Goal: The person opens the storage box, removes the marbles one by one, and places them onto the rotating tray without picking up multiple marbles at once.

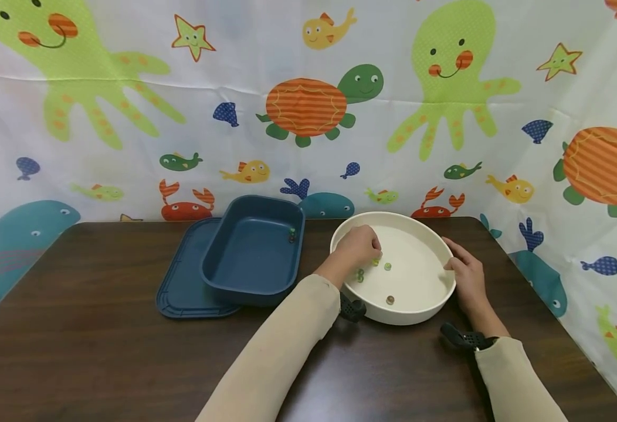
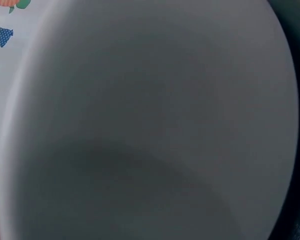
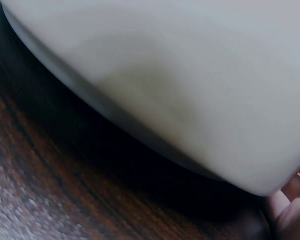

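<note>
A round cream-white bowl [image 1: 419,243] stands on the table, with several small bead-like pieces on its floor. Among them are a green bead [image 1: 387,266], a pair of green beads [image 1: 360,275] and a brown bead [image 1: 390,300]. My left hand [image 1: 358,245] reaches over the bowl's left side with fingers curled downward. Right at its fingertips lies a small yellow-green bead [image 1: 375,262]; I cannot tell whether the fingers pinch it. My right hand [image 1: 468,275] grips the bowl's right rim, thumb over the edge and fingers along the outer wall.
Left of the bowl, a blue rectangular box [image 1: 250,252] rests partly on a flat blue lid [image 1: 182,287]. A few small green and brown beads [image 1: 291,235] sit at its right inner wall. Behind the brown table [image 1: 102,351] hangs a curtain [image 1: 145,123] printed with sea animals.
</note>
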Demonstrator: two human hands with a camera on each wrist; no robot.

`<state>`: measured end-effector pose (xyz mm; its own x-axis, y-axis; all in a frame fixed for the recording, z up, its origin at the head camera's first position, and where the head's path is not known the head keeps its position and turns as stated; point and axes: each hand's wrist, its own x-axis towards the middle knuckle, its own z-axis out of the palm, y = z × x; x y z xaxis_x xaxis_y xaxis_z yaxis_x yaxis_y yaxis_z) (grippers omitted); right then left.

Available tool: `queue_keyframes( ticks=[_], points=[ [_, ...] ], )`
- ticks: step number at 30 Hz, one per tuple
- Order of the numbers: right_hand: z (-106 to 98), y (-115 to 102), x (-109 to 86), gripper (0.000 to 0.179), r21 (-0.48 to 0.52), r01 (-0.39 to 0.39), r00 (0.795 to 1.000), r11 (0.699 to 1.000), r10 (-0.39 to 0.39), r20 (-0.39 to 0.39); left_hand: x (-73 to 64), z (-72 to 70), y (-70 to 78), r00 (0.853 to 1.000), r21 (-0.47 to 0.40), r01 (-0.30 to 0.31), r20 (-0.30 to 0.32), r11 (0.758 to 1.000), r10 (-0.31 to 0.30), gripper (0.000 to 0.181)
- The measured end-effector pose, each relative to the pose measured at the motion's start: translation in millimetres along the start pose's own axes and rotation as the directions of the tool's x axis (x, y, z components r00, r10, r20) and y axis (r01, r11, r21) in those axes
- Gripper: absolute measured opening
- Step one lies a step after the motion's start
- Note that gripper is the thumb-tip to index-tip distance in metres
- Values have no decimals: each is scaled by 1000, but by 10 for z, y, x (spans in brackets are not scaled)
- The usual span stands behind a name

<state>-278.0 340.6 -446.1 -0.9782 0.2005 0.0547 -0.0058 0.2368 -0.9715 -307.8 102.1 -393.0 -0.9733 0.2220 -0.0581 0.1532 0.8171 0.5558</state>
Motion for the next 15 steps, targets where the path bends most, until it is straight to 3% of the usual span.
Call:
queue_keyframes(
  ticks=[8, 15],
  points=[
    [57, -24, 16, 65, 14, -14, 1000, 1000, 14, -7, 13, -75, -34, 999, 24, -7, 35, 1000, 6, 14],
    [68, -56, 8, 64, 26, -25, 1000, 999, 26, -18, -71, -373, 10, 996, 128, -87, 45, 988, 82, 21]
  ],
)
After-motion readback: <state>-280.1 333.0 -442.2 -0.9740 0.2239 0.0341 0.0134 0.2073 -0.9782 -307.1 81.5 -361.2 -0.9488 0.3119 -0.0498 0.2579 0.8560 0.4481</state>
